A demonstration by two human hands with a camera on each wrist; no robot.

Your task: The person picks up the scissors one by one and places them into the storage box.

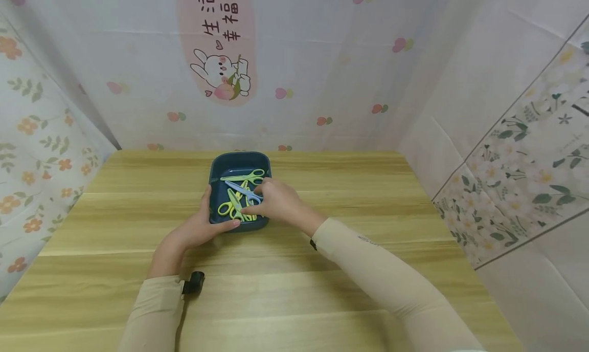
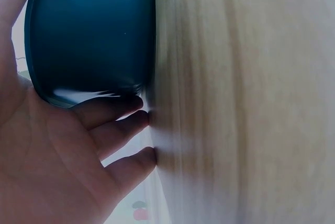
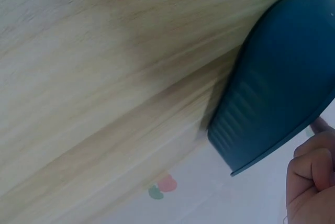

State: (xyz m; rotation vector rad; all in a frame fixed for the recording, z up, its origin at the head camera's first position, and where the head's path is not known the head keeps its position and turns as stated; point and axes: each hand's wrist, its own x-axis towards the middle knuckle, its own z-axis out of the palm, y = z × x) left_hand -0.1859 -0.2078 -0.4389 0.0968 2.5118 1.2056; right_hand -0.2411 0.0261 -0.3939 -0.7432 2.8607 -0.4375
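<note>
A dark teal plastic bin (image 1: 221,160) stands on the table with several small scissors inside. My left hand (image 1: 198,228) holds its near left corner, thumb along the front rim and fingers against the left wall. In the left wrist view those fingers (image 2: 120,132) reach down beside the bin. My right hand (image 1: 280,201) reaches over the right rim, thumb and forefinger on either side of the handles of blue scissors (image 1: 239,190). Green scissors (image 1: 234,201) lie near that thumb. Yellow handles (image 1: 224,209) show beneath, and more green scissors (image 1: 244,177) lie at the back.
A wood-grain table (image 1: 345,188) carries the bin near its back edge. White printed cloth (image 1: 322,75) hangs behind it, with floral cloth (image 1: 37,152) at the left and patterned panels (image 1: 520,162) at the right. A small black camera (image 1: 195,282) sits on the left wrist.
</note>
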